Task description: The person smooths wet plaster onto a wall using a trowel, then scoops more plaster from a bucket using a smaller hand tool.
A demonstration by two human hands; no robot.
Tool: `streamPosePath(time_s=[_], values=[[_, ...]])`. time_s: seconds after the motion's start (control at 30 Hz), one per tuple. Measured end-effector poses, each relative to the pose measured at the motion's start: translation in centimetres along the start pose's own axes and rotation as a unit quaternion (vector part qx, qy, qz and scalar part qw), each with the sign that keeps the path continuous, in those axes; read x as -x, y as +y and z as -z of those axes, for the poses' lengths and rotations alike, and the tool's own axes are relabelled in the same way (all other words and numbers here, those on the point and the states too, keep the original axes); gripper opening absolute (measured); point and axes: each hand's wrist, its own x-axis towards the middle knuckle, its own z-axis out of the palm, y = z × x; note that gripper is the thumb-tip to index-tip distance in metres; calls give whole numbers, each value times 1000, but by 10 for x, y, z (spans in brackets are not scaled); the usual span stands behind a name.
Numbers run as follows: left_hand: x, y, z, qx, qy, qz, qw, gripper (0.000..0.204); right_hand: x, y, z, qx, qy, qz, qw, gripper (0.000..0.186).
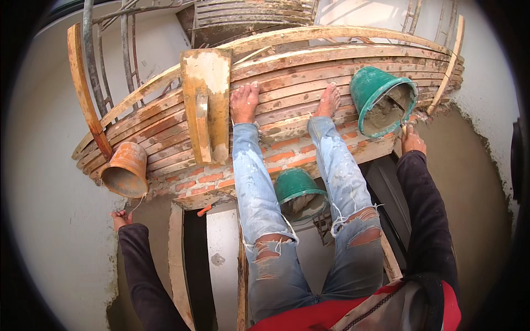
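My left hand (121, 219) is closed on the thin handle of an orange bucket (132, 157), which tilts with its mouth toward me at the left end of the planks. On the right, a green bucket (375, 91) leans toward me with wet grey mortar (385, 114) inside. My right hand (413, 140) is at its rim, closed around the pale handle of what looks like a trowel (404, 130); its blade is hard to make out against the mortar. A large wooden plastering float (221, 71) lies left of my feet, grip up.
I am barefoot on a platform of wooden planks (298, 69) beside a brick edge (210, 177). A second green bucket (295, 182) with mortar is between my legs. An orange-handled tool (204, 210) is near the opening's timber. Wet grey plaster (464, 165) covers the right wall.
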Motion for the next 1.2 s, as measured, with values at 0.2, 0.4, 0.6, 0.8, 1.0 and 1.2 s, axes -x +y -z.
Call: streamPosePath(time_s=[0.2,0.4,0.6,0.8,1.0,1.2], values=[[-3,-18,-42,-14,17,-21,1000,36,-60,-6,-80,-496,-234,-46,835,30],[67,-6,-55,-232,187,-128,946,36,-1,63,-17,-632,-368,-155,664,22],[356,-4,-165,-180,-54,-321,928,32,-13,136,23,-172,-49,-11,984,25],[778,-13,-211,-273,-602,-277,697,33,-122,159,-105,-210,-196,-90,954,30],[975,-65,-185,-620,-477,-367,504,75,-48,243,-50,-684,-464,-134,546,32],[1028,-101,-216,-624,-442,-343,545,75,-53,343,-21,-286,-118,9,951,27]])
